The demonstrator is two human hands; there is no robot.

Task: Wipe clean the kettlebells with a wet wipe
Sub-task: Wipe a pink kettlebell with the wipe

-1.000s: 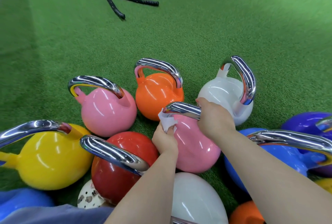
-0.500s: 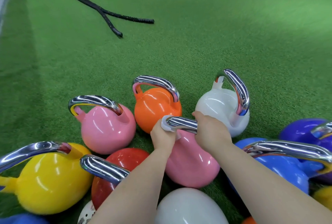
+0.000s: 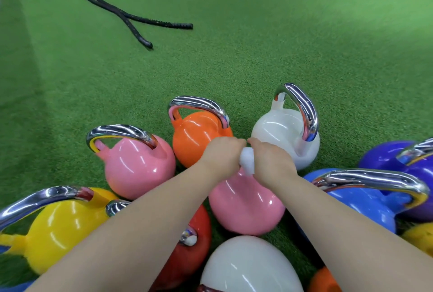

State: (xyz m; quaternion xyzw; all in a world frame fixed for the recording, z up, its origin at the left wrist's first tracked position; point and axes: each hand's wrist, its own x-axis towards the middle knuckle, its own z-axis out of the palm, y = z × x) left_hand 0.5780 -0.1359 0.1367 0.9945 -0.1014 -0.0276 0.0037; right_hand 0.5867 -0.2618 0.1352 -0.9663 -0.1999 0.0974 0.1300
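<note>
A pink kettlebell (image 3: 246,207) stands in the middle of a cluster of coloured kettlebells on green turf. Both my hands are wrapped over its chrome handle, which they hide. My left hand (image 3: 222,153) grips the handle through a white wet wipe (image 3: 247,161), which bulges out between the two hands. My right hand (image 3: 271,163) grips the handle just to the right, its knuckles almost touching the left hand.
Around it stand another pink kettlebell (image 3: 138,163), an orange one (image 3: 196,134), a white one (image 3: 285,137), a yellow one (image 3: 58,228), a red one (image 3: 192,254), a blue one (image 3: 365,205) and a purple one (image 3: 398,163). Black battle ropes (image 3: 131,17) lie on the turf (image 3: 281,34) far left.
My left hand has slid the wipe rightward along the pink kettlebell's handle, from its left end up against my right hand. The view has tilted upward.
</note>
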